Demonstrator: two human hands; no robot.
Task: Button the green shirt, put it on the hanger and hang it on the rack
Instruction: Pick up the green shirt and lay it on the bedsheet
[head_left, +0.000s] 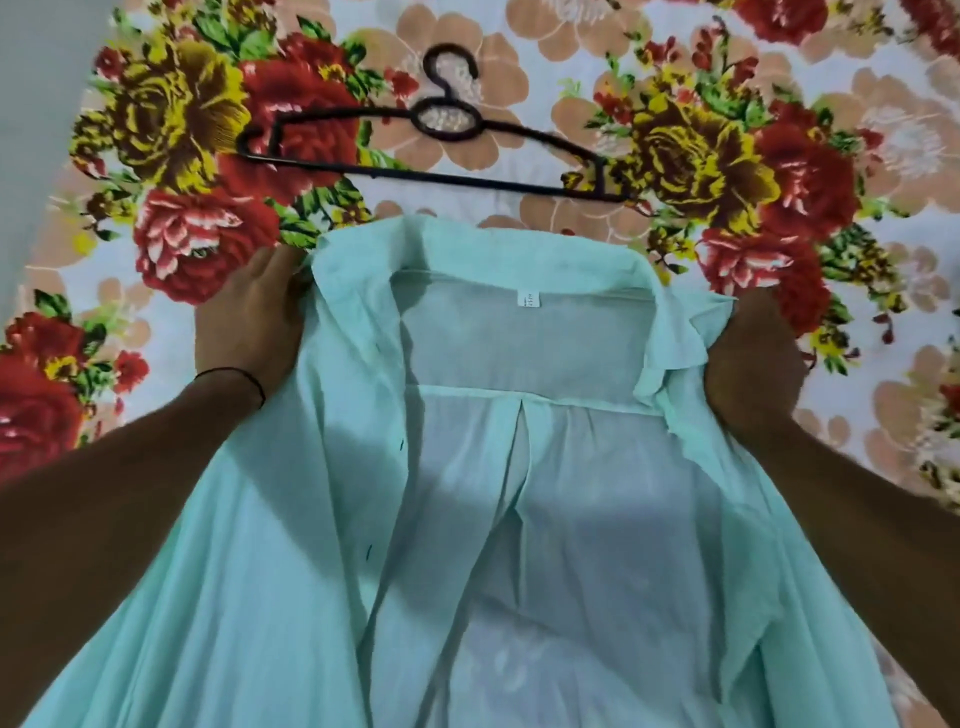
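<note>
A pale green shirt (467, 467) is spread open in front of me, its collar pointing away and a small white label at the neck. The front plackets lie apart, unbuttoned. My left hand (249, 322) grips the shirt's left shoulder beside the collar; its fingertips are hidden under the cloth. My right hand (753, 358) holds the right shoulder, fingers tucked behind the fabric. A black plastic hanger (447, 122) lies flat on the bed just beyond the collar, its hook pointing away from me.
Everything lies on a bed with a floral sheet (779, 171) of red, yellow and peach flowers. A plain grey wall or floor (41, 78) shows at the top left. No rack is in view.
</note>
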